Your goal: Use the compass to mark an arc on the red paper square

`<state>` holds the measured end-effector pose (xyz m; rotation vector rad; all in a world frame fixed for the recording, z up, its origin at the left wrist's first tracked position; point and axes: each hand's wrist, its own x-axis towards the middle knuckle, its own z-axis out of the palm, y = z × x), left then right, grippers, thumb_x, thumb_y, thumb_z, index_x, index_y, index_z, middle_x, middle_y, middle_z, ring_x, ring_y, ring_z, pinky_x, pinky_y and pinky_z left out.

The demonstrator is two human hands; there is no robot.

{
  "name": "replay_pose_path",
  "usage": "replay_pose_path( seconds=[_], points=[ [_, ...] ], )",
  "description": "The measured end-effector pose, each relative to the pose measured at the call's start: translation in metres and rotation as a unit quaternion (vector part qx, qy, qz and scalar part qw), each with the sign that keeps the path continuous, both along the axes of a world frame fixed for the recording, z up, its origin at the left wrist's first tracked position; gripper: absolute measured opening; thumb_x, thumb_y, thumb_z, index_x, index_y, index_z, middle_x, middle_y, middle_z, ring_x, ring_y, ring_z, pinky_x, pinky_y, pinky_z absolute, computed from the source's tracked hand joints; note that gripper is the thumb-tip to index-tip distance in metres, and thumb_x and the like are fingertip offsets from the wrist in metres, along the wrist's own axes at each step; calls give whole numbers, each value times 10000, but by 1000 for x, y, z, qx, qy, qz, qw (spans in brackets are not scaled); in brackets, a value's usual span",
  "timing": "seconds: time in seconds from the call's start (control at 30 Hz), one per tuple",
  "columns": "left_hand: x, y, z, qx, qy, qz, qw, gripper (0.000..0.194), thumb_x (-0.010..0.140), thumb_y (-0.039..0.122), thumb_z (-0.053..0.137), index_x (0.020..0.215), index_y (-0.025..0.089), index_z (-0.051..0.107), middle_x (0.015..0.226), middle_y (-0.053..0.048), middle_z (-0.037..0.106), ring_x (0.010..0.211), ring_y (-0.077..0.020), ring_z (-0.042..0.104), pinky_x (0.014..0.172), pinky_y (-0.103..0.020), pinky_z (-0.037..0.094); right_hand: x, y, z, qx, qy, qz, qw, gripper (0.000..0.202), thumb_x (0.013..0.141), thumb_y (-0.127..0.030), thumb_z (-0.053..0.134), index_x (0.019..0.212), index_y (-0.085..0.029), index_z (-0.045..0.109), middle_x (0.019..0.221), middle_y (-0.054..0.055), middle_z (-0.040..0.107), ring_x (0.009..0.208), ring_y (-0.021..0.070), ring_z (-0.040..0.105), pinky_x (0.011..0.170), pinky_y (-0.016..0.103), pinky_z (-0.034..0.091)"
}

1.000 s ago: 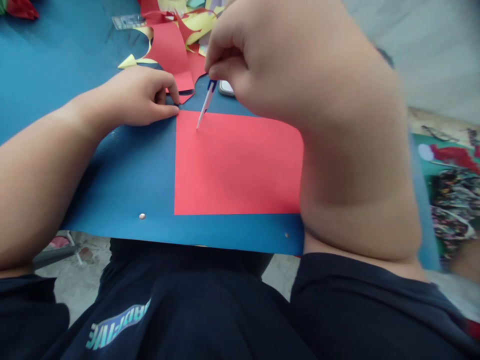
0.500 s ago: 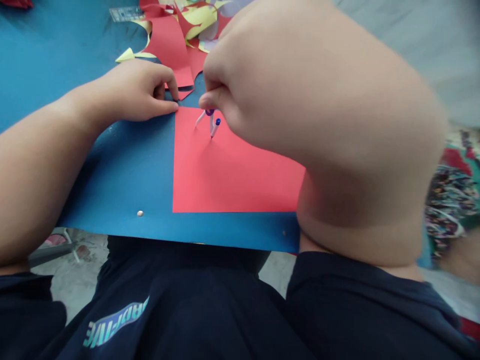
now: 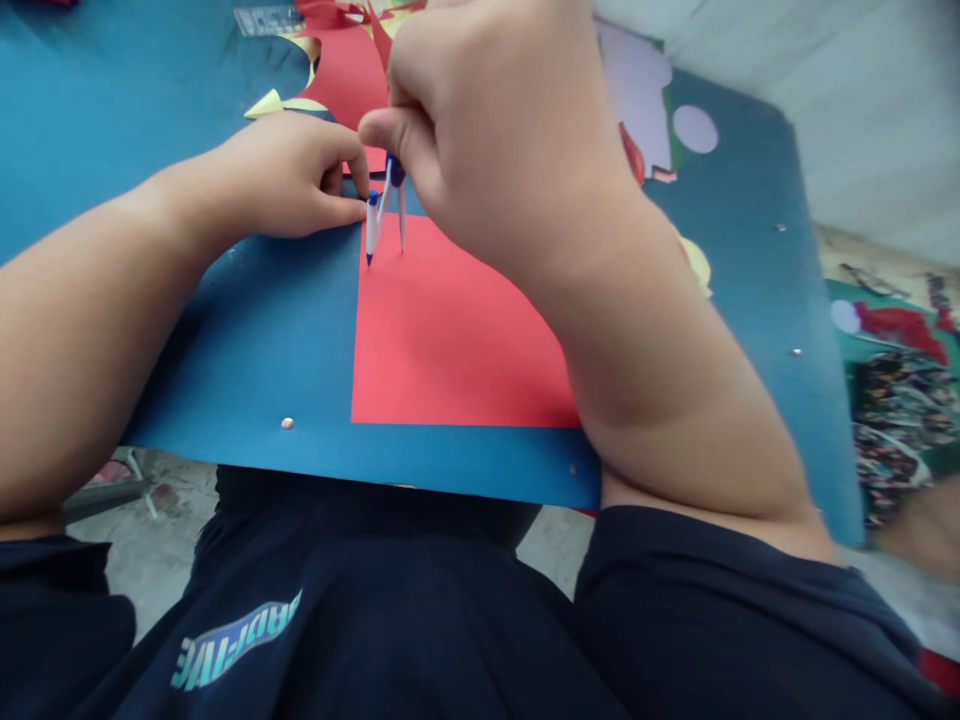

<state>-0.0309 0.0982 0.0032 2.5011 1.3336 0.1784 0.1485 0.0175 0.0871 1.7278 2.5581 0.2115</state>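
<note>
The right hand [image 3: 495, 140] pinches the top of a drawing compass [image 3: 384, 215], its two legs standing on the far left corner of the red paper sheet [image 3: 457, 340]. The left hand [image 3: 277, 190], its grip closed in a loose fist, presses that corner down with its fingertips. No drawn line shows on the sheet, so the marking looks barely begun. The sheet lies flat on the blue worktop [image 3: 247, 340], near its front edge. Paper scraps [image 3: 337, 70] crowd the far side; bare room lies left.
</note>
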Motion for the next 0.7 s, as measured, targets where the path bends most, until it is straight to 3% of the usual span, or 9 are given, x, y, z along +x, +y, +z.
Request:
replay_pose_path(
  seconds=[0.13,0.27,0.43,0.6,0.7],
  points=[
    [1,0,0,-2,8,14,1000,303,982,311,746,1245,193,838,877,2,689,760,-163,549,759,-301,346,7,5,-5,16,32,-60,998,408,1242,-337,574,1441,-30,755,1541,222,726,1501,430,670,1207,525,546],
    [1,0,-1,-8,11,20,1000,315,983,312,751,1260,192,840,871,6,695,787,-170,586,765,-296,367,12,6,-7,55,52,-101,992,322,1213,-267,623,1416,-79,787,1569,211,729,1476,439,688,1166,522,585],
    [0,0,0,-12,5,18,1000,308,983,313,745,1253,198,839,866,10,709,775,-168,593,748,-297,375,6,1,-5,45,28,-156,986,331,1198,-209,606,1440,-76,788,1509,263,748,1405,442,719,1090,512,634],
    [-1,-1,0,-8,-1,3,1000,312,991,320,732,1257,192,833,861,1,702,760,-168,558,742,-304,364,-3,-7,-3,33,19,-116,993,361,1225,-269,580,1486,-97,760,1537,230,733,1434,427,712,1129,498,607],
    [-1,0,-1,-12,-5,-4,1000,323,1006,355,706,1257,192,827,903,-19,713,804,-187,559,765,-315,375,-5,-11,0,-1,9,-54,998,323,1240,-292,545,1386,-102,761,1516,212,731,1482,419,687,1155,495,590]
  ],
)
